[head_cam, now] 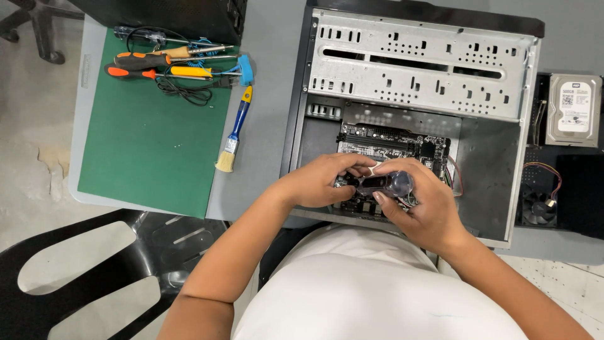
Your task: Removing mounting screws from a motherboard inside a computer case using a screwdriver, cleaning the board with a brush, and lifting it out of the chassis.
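An open computer case (415,69) lies on its side on the grey table, with a dark motherboard (402,141) inside. My right hand (421,201) grips the clear, dark-cored handle of a screwdriver (387,184) held over the board's near edge. My left hand (321,179) rests beside it, fingers curled down onto the board next to the handle. The screwdriver's tip is hidden under my hands.
A green mat (151,145) lies at the left with screwdrivers (157,63), a black cable and a blue-handled brush (234,132). A hard drive (572,110) and a small fan (539,208) sit right of the case. A black chair (94,264) stands at lower left.
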